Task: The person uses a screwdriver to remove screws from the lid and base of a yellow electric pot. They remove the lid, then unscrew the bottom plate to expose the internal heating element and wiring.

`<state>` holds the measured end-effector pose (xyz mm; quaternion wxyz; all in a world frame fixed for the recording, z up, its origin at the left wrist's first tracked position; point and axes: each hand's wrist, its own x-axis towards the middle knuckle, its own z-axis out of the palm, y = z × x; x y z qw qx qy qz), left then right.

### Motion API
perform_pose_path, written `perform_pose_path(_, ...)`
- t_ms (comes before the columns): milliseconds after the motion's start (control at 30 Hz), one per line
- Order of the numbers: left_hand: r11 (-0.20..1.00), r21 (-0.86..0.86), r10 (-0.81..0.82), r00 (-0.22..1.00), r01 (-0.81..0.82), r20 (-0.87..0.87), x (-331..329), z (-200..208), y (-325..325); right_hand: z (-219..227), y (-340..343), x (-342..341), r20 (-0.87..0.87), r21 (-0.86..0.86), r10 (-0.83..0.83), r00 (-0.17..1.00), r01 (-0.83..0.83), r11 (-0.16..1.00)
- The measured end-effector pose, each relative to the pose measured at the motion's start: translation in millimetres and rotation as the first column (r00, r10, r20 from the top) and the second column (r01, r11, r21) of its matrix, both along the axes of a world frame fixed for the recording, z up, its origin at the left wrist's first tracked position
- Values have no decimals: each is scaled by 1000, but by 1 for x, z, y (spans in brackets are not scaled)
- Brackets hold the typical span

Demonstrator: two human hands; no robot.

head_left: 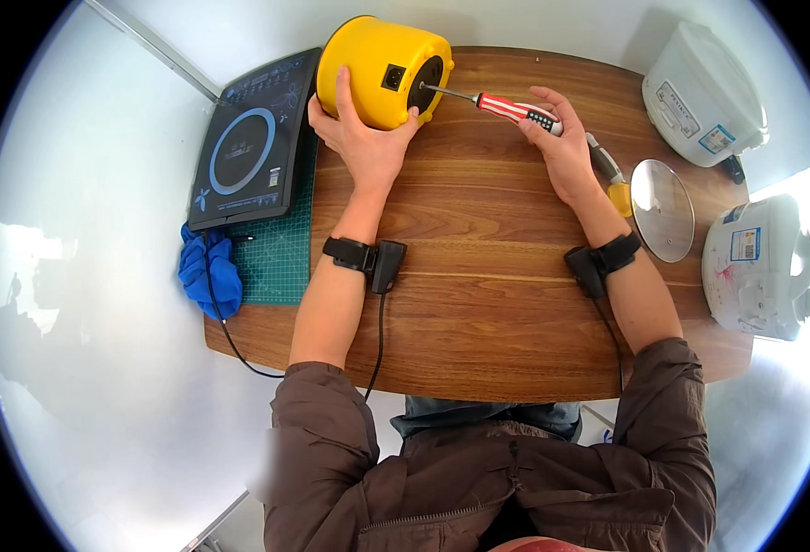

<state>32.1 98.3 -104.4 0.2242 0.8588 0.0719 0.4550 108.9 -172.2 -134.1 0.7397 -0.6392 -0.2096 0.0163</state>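
A yellow round pot-shaped appliance (368, 69) lies tipped at the far side of the table, its black base plate (430, 83) facing right. On its side sits a black power socket (393, 77). My left hand (365, 138) grips the appliance from the near side, thumb by the base and fingers spread on the yellow body. In my right hand (560, 138) is a screwdriver (506, 108) with a red, white and dark patterned handle. Its metal shaft points left, and the tip meets the middle of the black base.
To the left, a black induction cooker (248, 147) rests on a green cutting mat (276, 262), beside a blue cloth (209, 271). At right are a glass lid (663, 212), a grey-and-yellow handled tool (607, 166) and two white rice cookers (704, 97), (759, 267).
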Motion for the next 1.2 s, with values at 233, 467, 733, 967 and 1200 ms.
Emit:
perform_pose_path(233,1000,-12,-16,999,16,50,0,-6,6,22,-1,-5,-389,94,136,911,-108,990)
perform_pose_path(467,999,-22,-22,998,23,53,3,-4,4,7,-1,-2,-42,53,76,996,-74,996)
perform_pose_path(733,1000,-10,-1,999,1,39,1,-6,7,27,-8,-5,-351,-59,183,918,-216,975)
perform_pose_path(967,1000,-26,-9,999,10,37,2,-5,3,5,4,-3,159,-75,-3,987,15,997)
perform_pose_path(1200,1000,-24,-9,999,10,45,1,-6,6,29,-4,-7,-358,-62,132,924,-165,984)
